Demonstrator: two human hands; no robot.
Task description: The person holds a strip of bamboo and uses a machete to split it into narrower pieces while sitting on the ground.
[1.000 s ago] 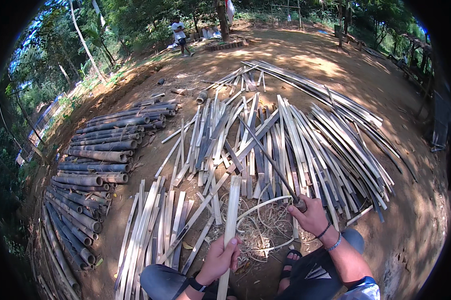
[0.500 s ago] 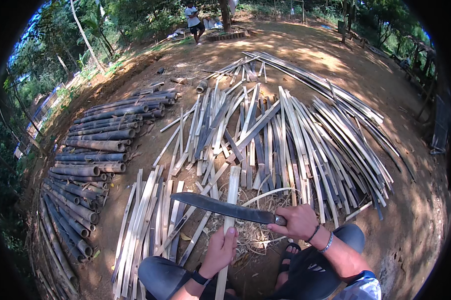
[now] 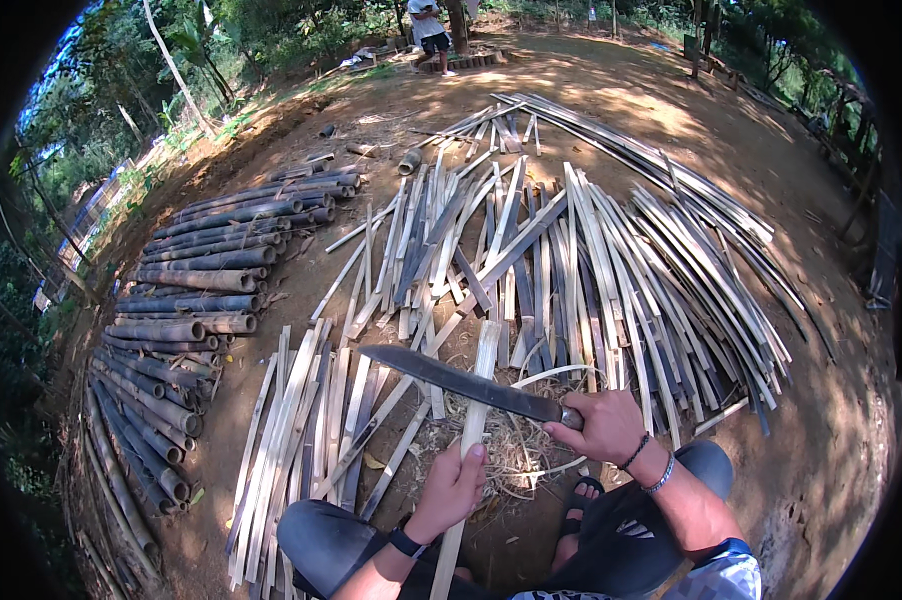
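My left hand (image 3: 451, 490) is closed around a pale split bamboo strip (image 3: 481, 385), which leans up and away from between my knees. The handle of a long dark machete (image 3: 431, 372) sits in my closed right hand (image 3: 601, 430). Its blade points left and lies across the strip, above my left hand. Whether the edge bites into the strip, I cannot tell. Beneath the blade, curled bamboo shavings (image 3: 516, 455) cover the ground, and a long thin curl arches near the machete's handle.
Split bamboo strips (image 3: 611, 270) spread in a large pile ahead, and another strip pile (image 3: 281, 440) lies beside my left knee. Whole dark bamboo poles (image 3: 206, 278) are stacked at left. Far off, a person (image 3: 430, 30) stands near a tree trunk. My sandalled foot (image 3: 577, 505) is near the shavings.
The strip's top and the machete have shifted slightly right, with the blade tip lower. The blade still crosses the strip. The distant person has moved right, toward the tree.
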